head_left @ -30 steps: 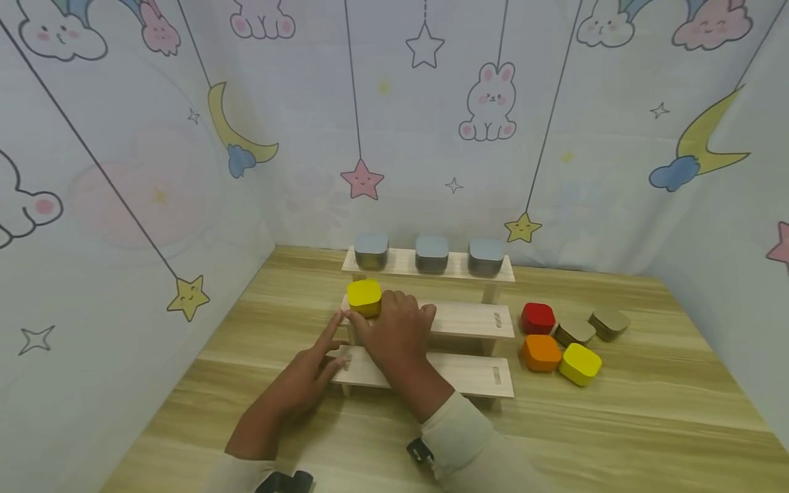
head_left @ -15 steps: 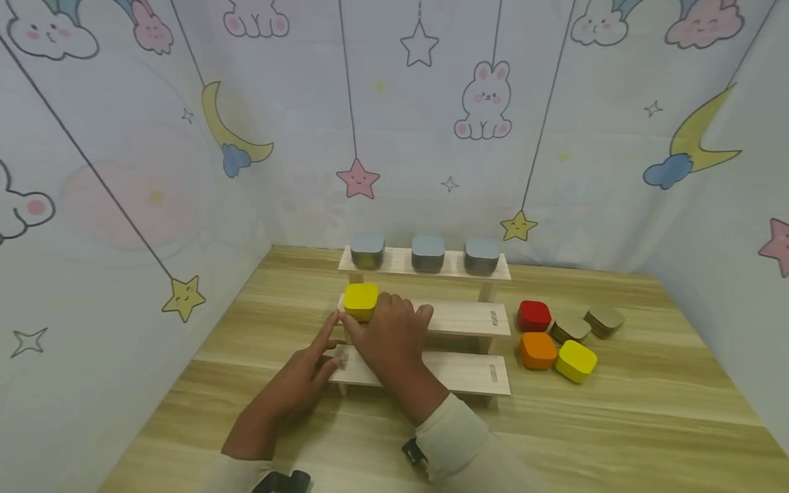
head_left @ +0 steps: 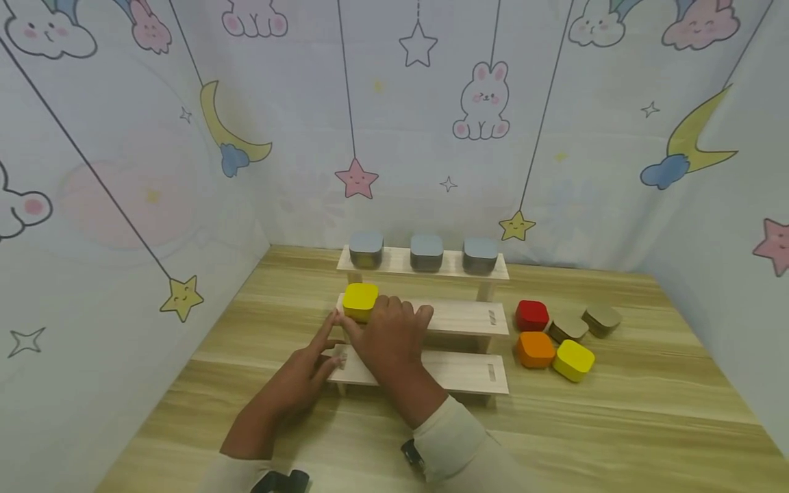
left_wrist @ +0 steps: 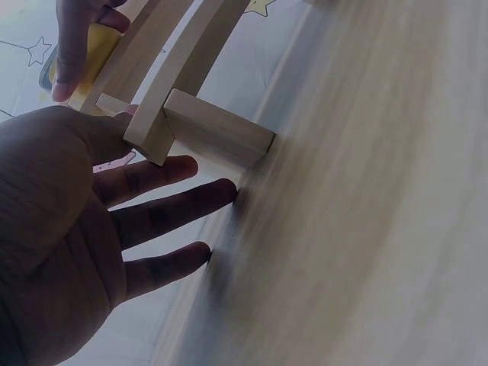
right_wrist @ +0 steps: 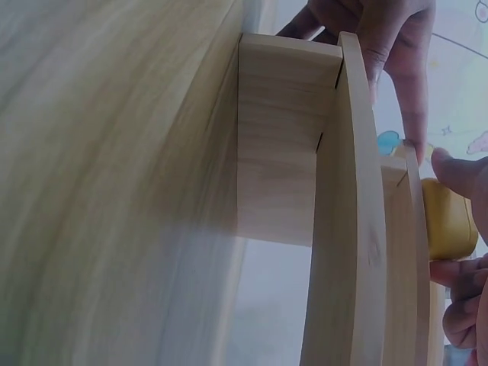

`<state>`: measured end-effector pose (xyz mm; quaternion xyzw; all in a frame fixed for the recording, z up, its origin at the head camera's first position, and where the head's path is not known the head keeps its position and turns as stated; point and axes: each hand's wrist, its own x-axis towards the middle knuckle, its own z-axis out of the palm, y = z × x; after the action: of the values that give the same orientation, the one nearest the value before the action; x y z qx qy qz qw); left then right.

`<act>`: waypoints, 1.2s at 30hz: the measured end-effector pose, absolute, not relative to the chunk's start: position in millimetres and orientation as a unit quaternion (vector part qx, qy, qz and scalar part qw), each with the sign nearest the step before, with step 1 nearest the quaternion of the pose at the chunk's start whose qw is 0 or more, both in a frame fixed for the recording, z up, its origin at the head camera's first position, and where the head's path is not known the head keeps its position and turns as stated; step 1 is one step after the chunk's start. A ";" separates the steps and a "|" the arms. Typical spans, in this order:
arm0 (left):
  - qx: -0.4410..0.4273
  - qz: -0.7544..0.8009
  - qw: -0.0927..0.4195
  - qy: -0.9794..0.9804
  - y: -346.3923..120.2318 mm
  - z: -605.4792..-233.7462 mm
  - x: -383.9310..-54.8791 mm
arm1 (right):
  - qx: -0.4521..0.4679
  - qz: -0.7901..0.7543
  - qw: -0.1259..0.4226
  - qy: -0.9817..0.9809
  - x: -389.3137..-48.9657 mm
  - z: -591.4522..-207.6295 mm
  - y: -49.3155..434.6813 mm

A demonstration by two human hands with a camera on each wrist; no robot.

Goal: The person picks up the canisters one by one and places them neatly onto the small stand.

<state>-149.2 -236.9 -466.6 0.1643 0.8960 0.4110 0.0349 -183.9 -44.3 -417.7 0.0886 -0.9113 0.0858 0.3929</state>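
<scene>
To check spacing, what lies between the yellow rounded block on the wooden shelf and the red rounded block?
In the head view: the right hand, bare shelf, then tabletop.

rounded yellow block (head_left: 360, 298) sits flat on the middle shelf (head_left: 459, 318); at its left end

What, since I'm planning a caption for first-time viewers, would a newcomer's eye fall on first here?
Probably the bright yellow rounded block at the left end of the middle pale wooden shelf, pinched by the person's right hand. Next come a red rounded block and an orange rounded block on the wood-grained table, right of that shelf. Behind, a white backdrop shows cartoon bunnies and stars.
</scene>
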 end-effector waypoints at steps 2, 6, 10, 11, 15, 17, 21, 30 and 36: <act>0.167 0.411 0.033 0.896 -237.2 -467.5 -149.7 | 0.091 0.084 0.392 -0.911 -183.2 -417.8 -42.5; 0.165 0.411 0.032 0.896 -237.1 -468.6 -151.0 | 0.101 0.091 0.388 -0.912 -181.2 -416.8 -37.2; 0.164 0.411 0.034 0.896 -235.9 -467.7 -151.7 | 0.119 0.088 0.373 -0.916 -177.3 -415.1 -29.7; 0.165 0.411 0.034 0.896 -235.7 -467.7 -152.0 | 0.125 0.082 0.370 -0.917 -176.0 -414.2 -27.4; 0.166 0.413 0.035 0.895 -235.3 -467.4 -152.6 | 0.145 0.047 0.367 -0.918 -169.8 -409.9 -16.4; 0.166 0.413 0.036 0.895 -235.3 -467.8 -152.6 | 0.158 0.036 0.373 -0.913 -166.6 -407.8 -9.8; 0.162 0.415 0.037 0.894 -235.3 -469.4 -152.5 | 0.191 0.027 0.386 -0.902 -161.2 -406.5 6.0; 0.146 0.415 0.039 0.897 -233.7 -467.9 -151.6 | 0.219 0.035 0.367 -0.903 -153.9 -408.7 48.6; 0.140 0.404 0.035 0.903 -233.7 -465.5 -150.0 | 0.230 0.034 0.348 -0.908 -156.3 -408.6 79.6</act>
<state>-150.0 -233.7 -465.5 0.1400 0.9031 0.4045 0.0350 -156.3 79.6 -408.6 0.2296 -0.9084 0.0344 0.3477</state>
